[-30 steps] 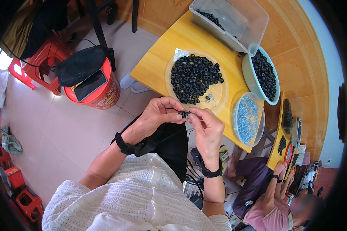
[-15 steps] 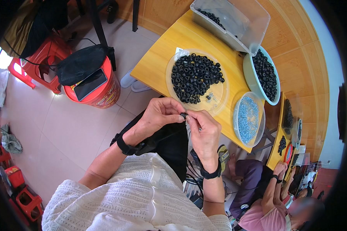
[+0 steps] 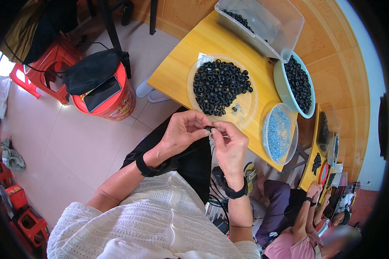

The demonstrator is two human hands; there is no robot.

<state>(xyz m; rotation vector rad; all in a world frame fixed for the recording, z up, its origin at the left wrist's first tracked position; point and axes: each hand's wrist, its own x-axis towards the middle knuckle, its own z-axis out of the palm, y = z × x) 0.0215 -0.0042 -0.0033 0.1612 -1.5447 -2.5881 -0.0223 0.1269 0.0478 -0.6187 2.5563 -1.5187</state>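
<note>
A small black ring-shaped part (image 3: 208,128) is pinched between my two hands, just in front of the table's near edge. My left hand (image 3: 181,131) grips it with thumb and fingertips, and my right hand (image 3: 230,144) closes on it from the other side. The fingers hide much of the part. Beyond my hands, a shallow round tray (image 3: 248,116) bears a heap of similar black ring parts (image 3: 220,86). A few tiny clear or silvery pieces (image 3: 237,108) lie at the heap's near side.
On the yellow table (image 3: 177,64) stand a clear plastic bin (image 3: 263,36), a pale green basin (image 3: 281,88) of black parts and a round tub of small blue pieces (image 3: 277,134). A red bucket (image 3: 112,105) carries a phone (image 3: 101,94). A co-worker (image 3: 296,241) sits at right.
Both hands stay together at nearly the same spot, with the black part still pinched. The fingers have shifted slightly around it, and the part appears turned a little.
</note>
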